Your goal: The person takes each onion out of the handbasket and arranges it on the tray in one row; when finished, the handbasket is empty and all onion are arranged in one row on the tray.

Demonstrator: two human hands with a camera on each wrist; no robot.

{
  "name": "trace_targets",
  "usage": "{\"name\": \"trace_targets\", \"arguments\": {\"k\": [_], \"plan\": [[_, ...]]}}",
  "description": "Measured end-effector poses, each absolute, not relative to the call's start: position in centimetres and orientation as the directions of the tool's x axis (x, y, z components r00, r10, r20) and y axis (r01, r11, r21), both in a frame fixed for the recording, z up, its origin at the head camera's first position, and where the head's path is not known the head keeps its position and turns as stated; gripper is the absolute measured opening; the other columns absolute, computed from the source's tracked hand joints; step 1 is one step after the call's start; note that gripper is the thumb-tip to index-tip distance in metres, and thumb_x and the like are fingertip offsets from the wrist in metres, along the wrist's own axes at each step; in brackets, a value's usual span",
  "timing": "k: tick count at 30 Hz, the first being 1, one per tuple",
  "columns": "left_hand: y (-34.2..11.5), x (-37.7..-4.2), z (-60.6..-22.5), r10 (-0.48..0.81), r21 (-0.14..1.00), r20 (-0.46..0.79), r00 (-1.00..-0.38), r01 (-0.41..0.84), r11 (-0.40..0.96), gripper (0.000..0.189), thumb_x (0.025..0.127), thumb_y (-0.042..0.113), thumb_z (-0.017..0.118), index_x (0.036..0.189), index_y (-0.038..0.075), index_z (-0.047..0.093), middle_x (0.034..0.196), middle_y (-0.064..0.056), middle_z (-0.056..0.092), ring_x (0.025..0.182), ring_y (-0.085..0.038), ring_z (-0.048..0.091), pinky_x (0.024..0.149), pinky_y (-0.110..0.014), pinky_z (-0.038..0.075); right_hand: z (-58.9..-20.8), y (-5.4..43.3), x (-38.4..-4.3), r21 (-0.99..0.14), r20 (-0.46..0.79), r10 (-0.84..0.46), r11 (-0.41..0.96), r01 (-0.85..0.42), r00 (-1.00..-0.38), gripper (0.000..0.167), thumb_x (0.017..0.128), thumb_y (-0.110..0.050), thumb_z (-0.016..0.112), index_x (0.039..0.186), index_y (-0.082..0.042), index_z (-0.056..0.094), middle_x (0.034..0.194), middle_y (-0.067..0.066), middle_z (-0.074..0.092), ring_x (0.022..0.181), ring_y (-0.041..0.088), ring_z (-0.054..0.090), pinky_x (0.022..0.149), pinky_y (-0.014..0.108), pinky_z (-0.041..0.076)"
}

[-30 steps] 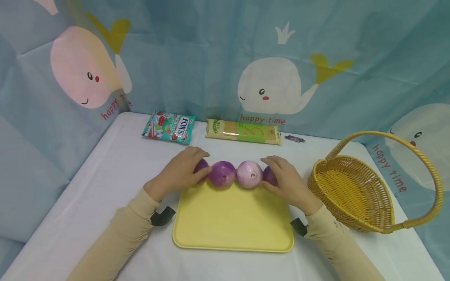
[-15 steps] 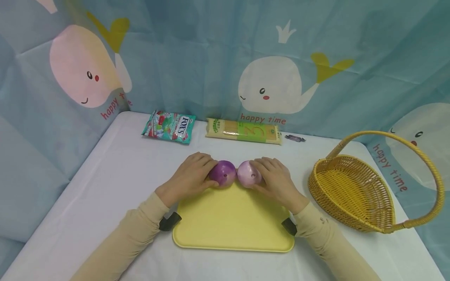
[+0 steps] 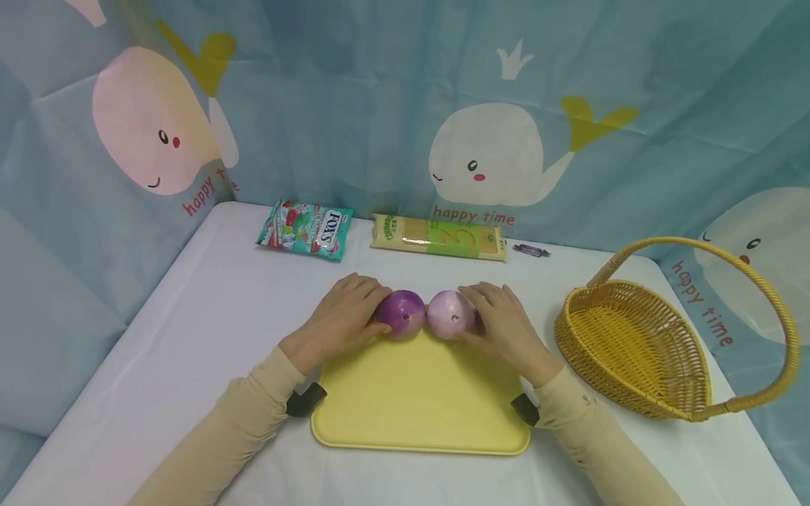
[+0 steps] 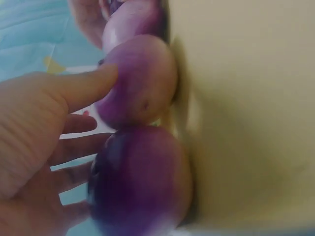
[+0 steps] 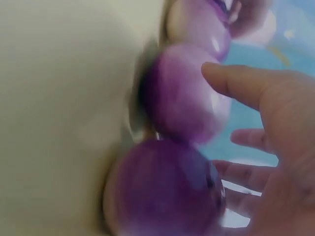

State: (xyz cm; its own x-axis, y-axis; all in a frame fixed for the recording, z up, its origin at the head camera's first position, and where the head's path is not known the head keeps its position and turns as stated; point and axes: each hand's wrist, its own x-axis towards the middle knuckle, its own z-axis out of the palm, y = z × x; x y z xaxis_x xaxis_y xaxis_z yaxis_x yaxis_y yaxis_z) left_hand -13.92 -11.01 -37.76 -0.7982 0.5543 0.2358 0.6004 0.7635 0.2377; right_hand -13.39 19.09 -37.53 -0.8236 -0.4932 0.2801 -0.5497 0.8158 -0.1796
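Several round purple onions stand in a row along the far edge of a yellow tray (image 3: pixel 418 393). My left hand (image 3: pixel 338 320) lies at the row's left end, its thumb on the darker inner onion (image 3: pixel 405 314) and its fingers spread behind the row. The left outer onion (image 4: pixel 142 182) is hidden under that hand in the head view. My right hand (image 3: pixel 506 330) has its thumb at the pale inner onion (image 3: pixel 448 316), the other fingers stretched out loosely behind. Beside its palm sits the right outer onion (image 5: pixel 162 191), mostly covered in the head view.
On the white table (image 3: pixel 209 309), a green candy bag (image 3: pixel 306 230), a noodle packet (image 3: pixel 438 237) and a small wrapped candy (image 3: pixel 531 249) lie at the back. A wicker basket (image 3: pixel 699 351) with a tall handle stands at the right.
Both hands have moved inward from the outer onions to the two inner ones. In the last half second my right hand has eased back slightly to the right; the left has hardly moved.
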Motion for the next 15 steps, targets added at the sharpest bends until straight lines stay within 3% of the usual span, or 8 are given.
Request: {"name": "trace_targets", "arguments": {"k": [7,15], "plan": [[-13.3,-14.1,-35.8,0.497,0.280,0.112,-0.860,0.508,0.815,0.070,0.081,0.040,0.078,0.136,0.006,0.054,0.135,-0.014,0.056,0.131,-0.035,0.047,0.111,-0.053,0.036,-36.7,22.1,-13.1,-0.228,0.247,-0.435,0.843,-0.488,-0.866,0.081,0.073,-0.035,0.084,0.139,-0.004,0.050,0.135,0.022,0.054,0.130,0.041,0.045,0.112,0.059,0.029],[-14.5,-14.2,-35.6,0.488,0.340,0.033,-0.872,0.469,0.815,0.062,0.080,0.032,0.080,0.131,0.004,0.057,0.127,-0.014,0.057,0.116,-0.031,0.053,0.096,-0.049,0.048,-37.0,23.3,-12.9,-0.218,0.182,-0.434,0.857,-0.466,-0.882,0.075,0.075,-0.031,0.084,0.138,-0.006,0.052,0.136,0.021,0.055,0.125,0.041,0.051,0.102,0.057,0.042]]}}
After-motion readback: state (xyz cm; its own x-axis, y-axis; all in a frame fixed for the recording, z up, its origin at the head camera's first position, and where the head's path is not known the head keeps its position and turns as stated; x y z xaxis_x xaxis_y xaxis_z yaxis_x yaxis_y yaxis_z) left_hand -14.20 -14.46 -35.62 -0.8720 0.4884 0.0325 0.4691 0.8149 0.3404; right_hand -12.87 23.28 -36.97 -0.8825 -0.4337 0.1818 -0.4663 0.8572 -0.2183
